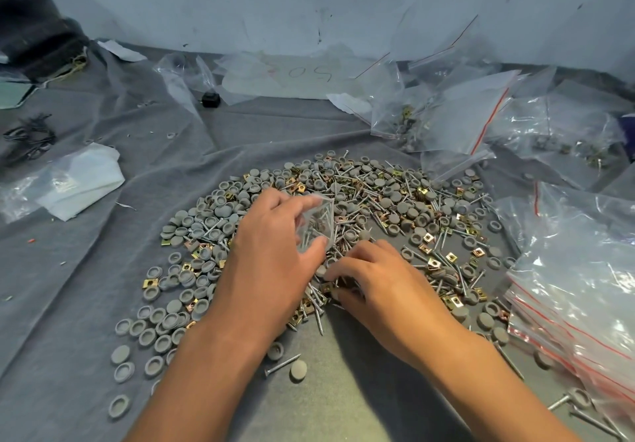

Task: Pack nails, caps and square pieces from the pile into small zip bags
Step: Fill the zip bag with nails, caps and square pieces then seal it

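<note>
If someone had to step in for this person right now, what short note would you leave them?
Left hand: holds a small clear zip bag over the pile, with some nails seemingly already inside.
Right hand: fingers down in the pile, picking at nails; what it grips is hidden.
Things: grey caps, nails and brass square pieces lie mixed on the grey cloth. Empty zip bags are stacked at the right.
Done: some filled bags lie at the back right.
Left: finish filling and seal this bag, then keep bagging; most of the pile remains.
</note>
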{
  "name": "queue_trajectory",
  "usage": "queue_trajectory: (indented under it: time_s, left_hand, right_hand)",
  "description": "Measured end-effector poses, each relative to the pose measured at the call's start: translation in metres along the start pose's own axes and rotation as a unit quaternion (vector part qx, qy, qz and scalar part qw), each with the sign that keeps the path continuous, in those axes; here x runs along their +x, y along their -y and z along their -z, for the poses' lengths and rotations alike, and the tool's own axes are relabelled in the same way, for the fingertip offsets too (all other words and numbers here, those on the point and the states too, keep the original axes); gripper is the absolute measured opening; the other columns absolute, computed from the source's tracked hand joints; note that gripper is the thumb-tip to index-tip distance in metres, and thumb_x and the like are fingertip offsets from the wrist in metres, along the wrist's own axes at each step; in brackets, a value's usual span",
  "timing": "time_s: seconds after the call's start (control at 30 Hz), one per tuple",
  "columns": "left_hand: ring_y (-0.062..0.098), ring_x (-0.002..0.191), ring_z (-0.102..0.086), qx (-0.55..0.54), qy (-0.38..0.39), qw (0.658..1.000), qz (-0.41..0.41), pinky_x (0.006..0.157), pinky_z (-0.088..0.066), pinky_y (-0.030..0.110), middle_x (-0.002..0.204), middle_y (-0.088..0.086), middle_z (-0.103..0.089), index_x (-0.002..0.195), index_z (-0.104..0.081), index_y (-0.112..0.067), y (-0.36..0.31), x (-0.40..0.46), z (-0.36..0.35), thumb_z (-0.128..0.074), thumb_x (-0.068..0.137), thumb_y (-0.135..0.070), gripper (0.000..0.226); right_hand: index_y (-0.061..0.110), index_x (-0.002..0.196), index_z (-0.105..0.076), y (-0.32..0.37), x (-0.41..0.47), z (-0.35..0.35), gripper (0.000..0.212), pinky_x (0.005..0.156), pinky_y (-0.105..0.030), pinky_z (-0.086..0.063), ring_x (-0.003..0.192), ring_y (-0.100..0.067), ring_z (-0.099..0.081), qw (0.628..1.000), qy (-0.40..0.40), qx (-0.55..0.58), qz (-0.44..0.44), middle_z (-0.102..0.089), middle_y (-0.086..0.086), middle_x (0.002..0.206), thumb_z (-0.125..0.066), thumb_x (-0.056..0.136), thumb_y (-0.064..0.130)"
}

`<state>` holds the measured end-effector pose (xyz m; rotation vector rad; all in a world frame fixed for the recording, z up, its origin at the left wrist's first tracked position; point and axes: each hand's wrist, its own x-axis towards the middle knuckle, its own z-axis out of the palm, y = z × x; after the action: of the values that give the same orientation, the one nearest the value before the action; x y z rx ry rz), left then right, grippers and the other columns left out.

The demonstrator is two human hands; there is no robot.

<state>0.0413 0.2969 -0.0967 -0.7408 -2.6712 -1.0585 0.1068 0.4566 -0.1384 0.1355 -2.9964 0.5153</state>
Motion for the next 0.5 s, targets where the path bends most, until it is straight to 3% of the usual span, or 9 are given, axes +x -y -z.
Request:
queue_trajectory:
  time_s: [0.17,0.23,0.3,0.37,0.43,0.5]
  left_hand:
    - [-0.006,0.090,-0.051,-0.005,-0.001,1.000,0.002,0.070,-0.048,0.011,0.102,-0.019,-0.047,0.135,-0.056,-0.035,-0.001,0.000,0.000,-0.075,0.086,-0.029,0.053]
    - [-0.007,0.088,-0.049,-0.001,0.000,1.000,0.000,0.067,-0.044,0.008,0.101,-0.020,-0.046,0.136,-0.056,-0.035,-0.001,0.000,-0.001,-0.075,0.086,-0.028,0.054]
    - [-0.009,0.087,-0.047,0.004,0.004,1.000,-0.001,0.065,-0.042,0.008,0.098,-0.022,-0.043,0.136,-0.055,-0.035,-0.001,0.000,-0.002,-0.076,0.085,-0.029,0.056]
    - [-0.013,0.088,-0.044,0.014,0.007,1.000,-0.006,0.065,-0.040,0.006,0.096,-0.026,-0.040,0.136,-0.056,-0.035,-0.001,-0.001,-0.002,-0.078,0.083,-0.030,0.057]
    - [-0.015,0.086,-0.043,0.022,0.013,1.000,-0.015,0.067,-0.037,0.003,0.093,-0.028,-0.037,0.134,-0.059,-0.033,-0.001,0.000,-0.004,-0.080,0.081,-0.030,0.058]
    - [-0.014,0.083,-0.043,0.022,0.020,0.999,-0.018,0.070,-0.036,0.001,0.091,-0.027,-0.036,0.134,-0.060,-0.033,-0.001,0.001,-0.006,-0.081,0.080,-0.029,0.058]
  right_hand:
    - [0.044,0.107,-0.058,-0.005,0.000,0.000,0.016,0.080,-0.024,-0.041,0.105,-0.006,-0.041,0.999,0.011,-0.029,0.019,-0.049,0.019,0.109,-0.059,0.093,0.050]
    - [0.041,0.106,-0.057,-0.006,0.000,0.003,0.011,0.083,-0.020,-0.043,0.102,0.000,-0.046,0.999,0.002,0.040,0.004,-0.051,0.022,0.108,-0.058,0.096,0.045]
    - [0.037,0.104,-0.058,-0.005,0.001,0.012,0.009,0.074,-0.012,-0.045,0.088,0.003,-0.056,0.985,-0.056,0.163,-0.025,-0.057,0.021,0.097,-0.060,0.096,0.038]
    - [0.027,0.107,-0.063,-0.004,0.004,0.023,0.012,0.068,-0.005,-0.045,0.084,0.004,-0.061,0.960,-0.163,0.229,-0.010,-0.063,0.019,0.091,-0.065,0.095,0.029]
    - [0.019,0.107,-0.066,0.002,0.007,0.031,0.017,0.070,-0.003,-0.044,0.082,0.007,-0.061,0.950,-0.228,0.209,0.031,-0.065,0.019,0.090,-0.071,0.091,0.019]
    - [0.016,0.108,-0.069,0.007,0.011,0.030,0.023,0.072,-0.001,-0.041,0.080,0.010,-0.059,0.954,-0.234,0.179,0.054,-0.066,0.016,0.090,-0.076,0.087,0.013]
